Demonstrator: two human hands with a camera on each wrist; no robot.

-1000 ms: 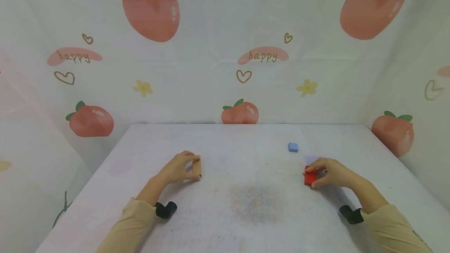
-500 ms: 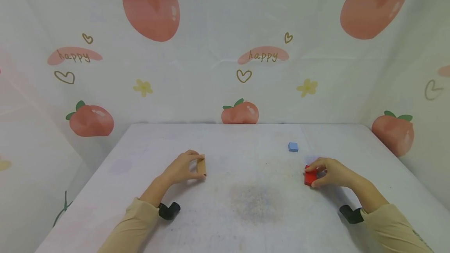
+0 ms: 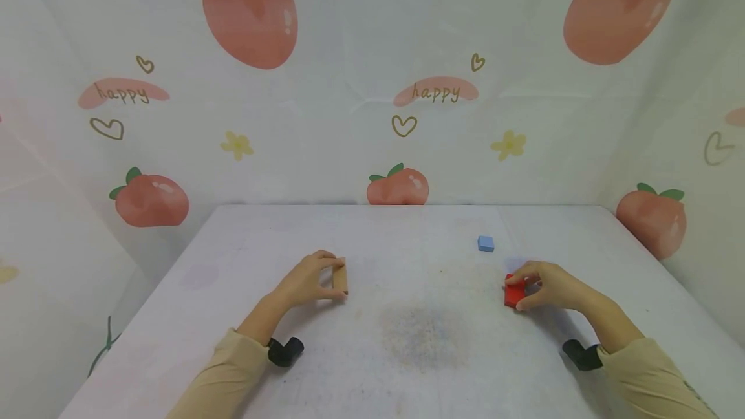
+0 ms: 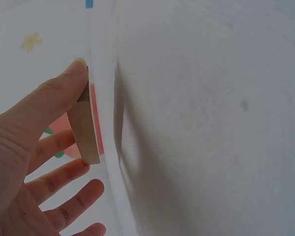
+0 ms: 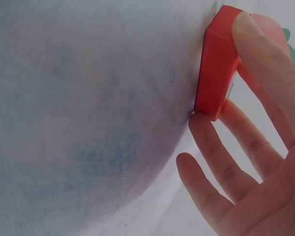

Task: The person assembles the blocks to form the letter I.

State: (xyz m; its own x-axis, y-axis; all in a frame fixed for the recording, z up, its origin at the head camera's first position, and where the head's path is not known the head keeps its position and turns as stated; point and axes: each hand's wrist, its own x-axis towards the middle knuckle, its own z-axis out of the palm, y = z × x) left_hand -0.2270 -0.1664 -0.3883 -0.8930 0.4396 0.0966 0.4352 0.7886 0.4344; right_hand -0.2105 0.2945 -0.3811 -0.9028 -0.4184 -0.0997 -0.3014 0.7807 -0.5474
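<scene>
Two hands: left hand (image 3: 308,280) left of the centre, right hand (image 3: 550,286) at the right — each with thumb and fingers pinching one block.
Wooden block (image 3: 340,279): just right of the left palm, long axis running up the frame, looks lifted from the table (image 3: 407,244).
Red block (image 3: 512,294): just left of the right palm, long axis also upward; seems to touch the table.
Blue block (image 3: 485,244): right of centre, above the red block — nearer the right hand, untouched.

Red block (image 5: 216,71), tan block (image 3: 340,279), blue block (image 3: 485,244); beige sleeves (image 3: 224,370); fruit-printed white backdrop (image 3: 349,37).
</scene>
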